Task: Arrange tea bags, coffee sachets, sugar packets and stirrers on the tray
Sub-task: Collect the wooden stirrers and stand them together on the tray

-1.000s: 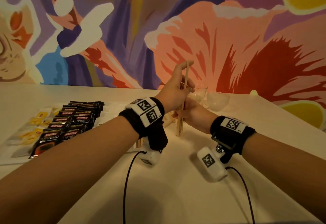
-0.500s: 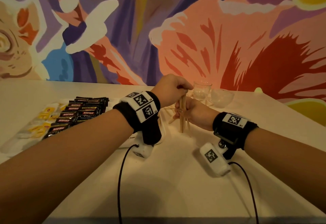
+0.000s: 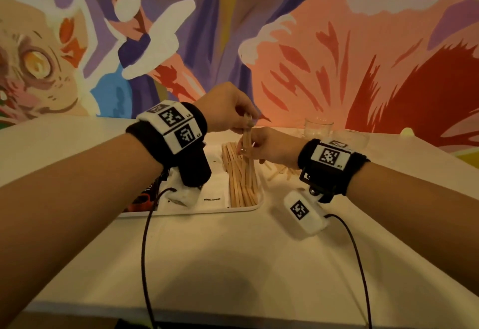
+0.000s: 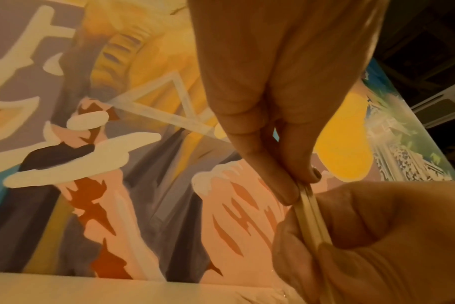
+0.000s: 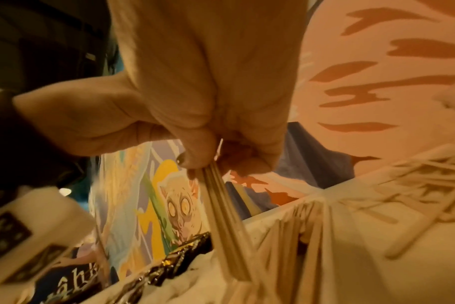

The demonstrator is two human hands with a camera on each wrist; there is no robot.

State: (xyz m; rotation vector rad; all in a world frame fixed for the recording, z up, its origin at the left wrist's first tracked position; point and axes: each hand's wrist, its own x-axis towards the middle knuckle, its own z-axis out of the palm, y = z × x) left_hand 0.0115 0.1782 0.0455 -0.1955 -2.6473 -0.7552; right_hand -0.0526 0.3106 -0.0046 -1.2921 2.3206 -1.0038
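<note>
I hold a bundle of wooden stirrers (image 3: 247,142) upright in both hands. My left hand (image 3: 246,121) pinches its top end, seen close in the left wrist view as thumb and finger on the bundle (image 4: 314,222). My right hand (image 3: 248,151) grips it lower down. The bundle's (image 5: 226,226) bottom end meets the row of stirrers (image 3: 241,183) lying in the right end of the white tray (image 3: 207,211). White sugar packets (image 3: 212,194) lie beside that row. Dark coffee sachets (image 3: 142,199) show under my left forearm, which hides the rest of the tray.
Several loose stirrers (image 3: 281,170) lie scattered on the table just right of the tray. Two clear glasses (image 3: 318,126) (image 3: 355,138) stand at the back by the painted wall. Cables run from both wrist cameras across the near table.
My left hand came down from holding a stick high to pinching the bundle's top. Both hands then carried the bundle from the bare table to the stirrer row in the tray.
</note>
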